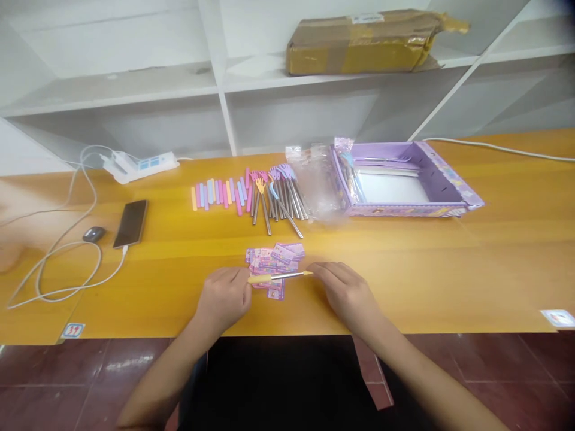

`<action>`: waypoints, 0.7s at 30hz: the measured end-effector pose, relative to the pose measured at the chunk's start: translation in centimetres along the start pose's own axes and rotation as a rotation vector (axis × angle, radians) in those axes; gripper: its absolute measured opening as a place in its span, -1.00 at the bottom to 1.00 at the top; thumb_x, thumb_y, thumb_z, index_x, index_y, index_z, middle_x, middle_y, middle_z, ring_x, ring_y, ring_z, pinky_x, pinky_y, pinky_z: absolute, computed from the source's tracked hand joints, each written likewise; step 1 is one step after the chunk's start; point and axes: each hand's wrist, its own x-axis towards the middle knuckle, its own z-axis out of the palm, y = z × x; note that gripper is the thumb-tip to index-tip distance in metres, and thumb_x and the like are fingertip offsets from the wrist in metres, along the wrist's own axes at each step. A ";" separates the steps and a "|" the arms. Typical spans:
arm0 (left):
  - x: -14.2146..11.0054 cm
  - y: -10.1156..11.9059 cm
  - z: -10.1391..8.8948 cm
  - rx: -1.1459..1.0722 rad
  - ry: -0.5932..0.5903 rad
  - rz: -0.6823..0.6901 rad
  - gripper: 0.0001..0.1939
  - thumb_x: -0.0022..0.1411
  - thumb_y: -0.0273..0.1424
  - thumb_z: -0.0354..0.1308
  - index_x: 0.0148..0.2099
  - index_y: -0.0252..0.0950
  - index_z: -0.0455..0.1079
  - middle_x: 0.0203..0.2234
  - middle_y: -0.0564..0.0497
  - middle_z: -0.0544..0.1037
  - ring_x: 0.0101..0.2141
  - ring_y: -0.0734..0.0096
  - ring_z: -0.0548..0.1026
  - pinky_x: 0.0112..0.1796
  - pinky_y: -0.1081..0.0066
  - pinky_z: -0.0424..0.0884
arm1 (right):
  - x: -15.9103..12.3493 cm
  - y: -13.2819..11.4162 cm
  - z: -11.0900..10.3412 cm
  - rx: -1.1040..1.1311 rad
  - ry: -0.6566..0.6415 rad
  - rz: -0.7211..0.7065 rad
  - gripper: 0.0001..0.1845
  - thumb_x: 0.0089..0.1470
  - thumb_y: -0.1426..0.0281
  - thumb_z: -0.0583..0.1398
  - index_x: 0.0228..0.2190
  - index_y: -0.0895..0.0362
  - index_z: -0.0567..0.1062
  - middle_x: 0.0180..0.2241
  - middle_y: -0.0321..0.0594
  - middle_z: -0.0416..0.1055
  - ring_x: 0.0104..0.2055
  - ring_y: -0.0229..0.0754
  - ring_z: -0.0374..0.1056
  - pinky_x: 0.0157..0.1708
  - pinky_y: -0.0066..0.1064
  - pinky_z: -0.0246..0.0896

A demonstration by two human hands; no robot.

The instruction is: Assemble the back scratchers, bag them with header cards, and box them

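A yellow back scratcher (286,276) with a metal rod is held level between my hands, above a pile of pink and purple cards (275,260). My left hand (224,296) is closed around its yellow grip. At the other end, the fingers of my right hand (345,291) pinch the yellow head, which they partly cover. Beyond the cards lie several back scratchers (287,194) with hand-shaped heads in pink, purple, blue and yellow, their metal rods bare. Left of them is a row of loose coloured handle sleeves (218,193).
Clear plastic bags (317,185) lie beside a purple display box (408,206), which holds a bagged item. To the left are a phone (131,223) on a white cable, a black mouse (94,234) and a power strip (141,166). A taped carton (363,45) rests on the shelf.
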 end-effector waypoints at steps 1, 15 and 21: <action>0.0 0.1 0.1 -0.003 -0.002 -0.004 -0.72 0.28 -0.56 0.00 -0.41 -0.21 0.44 -0.58 -0.02 0.47 -0.50 0.29 0.42 -0.40 0.31 0.29 | -0.1 0.2 -0.1 -0.001 0.003 0.003 -0.43 0.33 0.71 0.02 0.16 -0.01 0.51 -0.11 -0.14 0.67 -0.18 -0.03 0.59 -0.17 -0.15 0.54; 0.4 -0.7 -0.4 -0.061 -0.098 -0.073 -0.73 0.27 -0.55 -0.01 -0.44 -0.20 0.37 -0.57 -0.01 0.49 -0.50 0.28 0.41 -0.40 0.29 0.20 | -0.6 -0.5 0.3 -0.001 -0.070 -0.078 -0.46 0.33 0.70 0.04 0.18 0.09 0.51 -0.11 -0.09 0.67 -0.20 -0.01 0.58 -0.21 -0.15 0.54; -0.1 -0.7 -1.5 -0.230 -0.258 -0.187 -0.77 0.44 -0.38 -0.04 -0.29 -0.18 0.35 -0.49 0.05 0.50 -0.47 0.31 0.44 -0.39 0.33 0.16 | 4.2 1.9 -2.8 0.027 -0.271 -0.136 -0.70 0.48 0.46 0.12 0.07 0.07 0.61 -0.10 -0.07 0.66 -0.14 -0.02 0.58 -0.11 -0.19 0.48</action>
